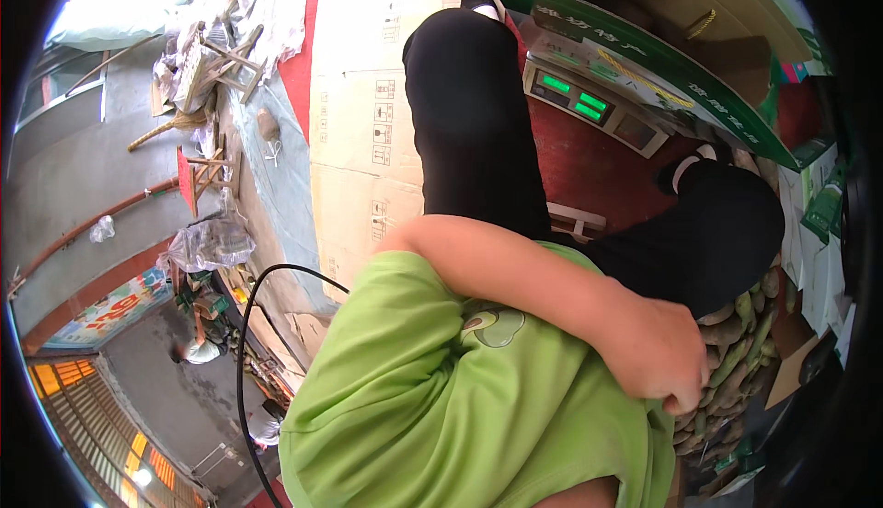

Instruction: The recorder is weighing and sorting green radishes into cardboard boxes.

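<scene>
The left arm (515, 259) bends across the green shirt (515, 407), its left hand (658, 352) at the edge of a heap of tubers (740, 361) too many to count; the fingers curl inward, though I can't tell whether they grip one, and the right hand is out of sight. One scale (635, 131) with two lit green displays (556, 83) sits beside an open green carton (635, 34), its shadowed contents unclear.

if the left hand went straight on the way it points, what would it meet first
Probably the pile of long brown and green tubers, just beyond the left hand in the picture; how far below it they lie is unclear.
</scene>
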`<action>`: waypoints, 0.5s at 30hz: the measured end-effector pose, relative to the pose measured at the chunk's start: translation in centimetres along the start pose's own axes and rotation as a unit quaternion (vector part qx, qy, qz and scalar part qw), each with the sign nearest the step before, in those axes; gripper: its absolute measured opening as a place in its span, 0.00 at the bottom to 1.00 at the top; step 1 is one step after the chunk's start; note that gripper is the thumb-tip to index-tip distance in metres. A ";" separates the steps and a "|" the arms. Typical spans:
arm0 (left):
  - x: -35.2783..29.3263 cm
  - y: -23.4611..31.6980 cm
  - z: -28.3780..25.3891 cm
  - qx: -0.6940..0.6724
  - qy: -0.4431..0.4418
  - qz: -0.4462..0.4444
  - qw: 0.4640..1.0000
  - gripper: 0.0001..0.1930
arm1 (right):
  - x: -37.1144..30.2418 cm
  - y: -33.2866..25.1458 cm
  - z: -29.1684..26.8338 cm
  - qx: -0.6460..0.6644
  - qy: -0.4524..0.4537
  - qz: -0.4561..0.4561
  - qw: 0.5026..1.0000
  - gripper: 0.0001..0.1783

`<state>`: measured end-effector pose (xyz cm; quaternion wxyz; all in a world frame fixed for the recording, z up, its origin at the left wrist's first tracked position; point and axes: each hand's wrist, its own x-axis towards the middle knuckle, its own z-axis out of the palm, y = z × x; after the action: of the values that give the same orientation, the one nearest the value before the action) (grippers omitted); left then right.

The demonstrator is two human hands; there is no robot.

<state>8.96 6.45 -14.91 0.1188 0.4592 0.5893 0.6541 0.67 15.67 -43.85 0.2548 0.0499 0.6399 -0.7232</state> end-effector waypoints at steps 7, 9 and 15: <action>-5.1 5.6 -11.6 0.134 -0.187 -0.332 0.915 0.10 | -2.6 1.6 -3.7 -0.017 0.049 0.005 0.999 0.11; -6.9 7.0 -13.9 0.160 -0.260 -0.432 0.849 0.12 | -3.3 1.8 -4.6 -0.020 0.067 0.001 0.998 0.11; -19.6 5.9 -11.5 0.019 -0.397 -0.707 0.585 0.16 | -5.0 2.1 -7.0 -0.025 0.105 -0.008 0.994 0.11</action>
<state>13.49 -16.41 -17.42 0.7570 0.1138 0.6346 0.1059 4.10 23.77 -44.99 0.1814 0.1141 0.6815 -0.6997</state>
